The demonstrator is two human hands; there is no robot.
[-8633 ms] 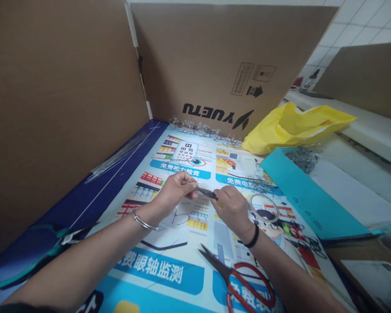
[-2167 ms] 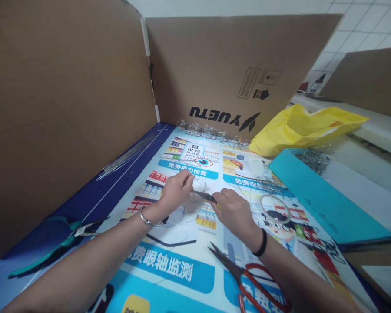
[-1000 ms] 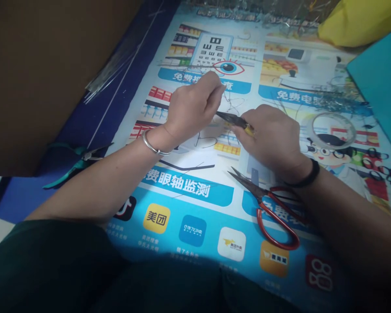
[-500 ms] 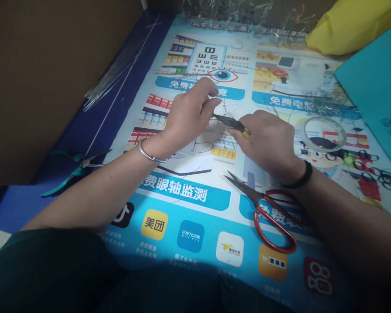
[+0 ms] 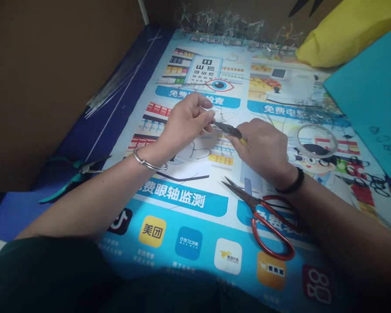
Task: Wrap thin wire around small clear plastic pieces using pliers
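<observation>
My right hand is closed round small yellow-handled pliers, whose dark tips point left. My left hand pinches a thin wire right at those tips, thumb and fingers pressed together. Both hands hover just above a printed poster mat. A silver bangle sits on my left wrist and a black band on my right.
Red-handled scissors lie open near my right forearm. Teal-handled pliers rest at the left, straight wires beside the cardboard wall. A tape ring, teal sheet, yellow bag and bent wire pieces lie beyond.
The camera has tilted down toward the mat since the earliest frames. My hands stay together at the pliers' tips; my left fingers have closed more tightly on the wire.
</observation>
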